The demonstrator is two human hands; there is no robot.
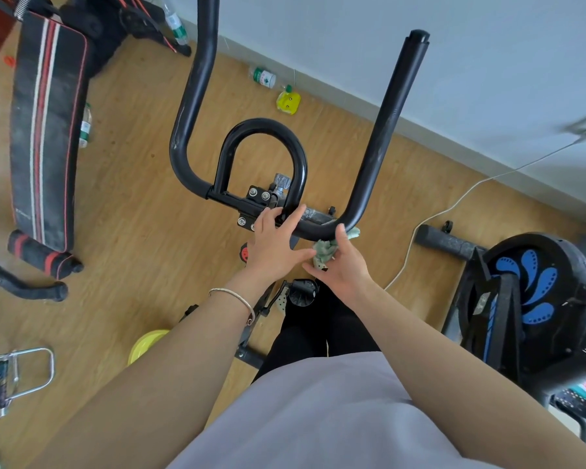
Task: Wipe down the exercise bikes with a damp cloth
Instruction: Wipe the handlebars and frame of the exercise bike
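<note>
L hand (274,247): released, fingers laid fairly straight over the handlebar (383,130) beside its bolted bracket (256,206); bracelet (234,296) on wrist. R hand (344,267): grasping bunched pale-green cloth (323,252), thumb up against bar's lower bend. Cloth sits btwn both hands, touching underside of bar, one corner showing past it. Second bike w/ blue-patterned wheel (530,292) well right of R hand. Padded bench (48,130) well left of L hand.

Crumpled green cloth (323,253) against black handlebar (379,137)

left handlebar tube (196,79) cut by top edge; cloth (323,252) partly hidden under right hand (344,269).
</note>
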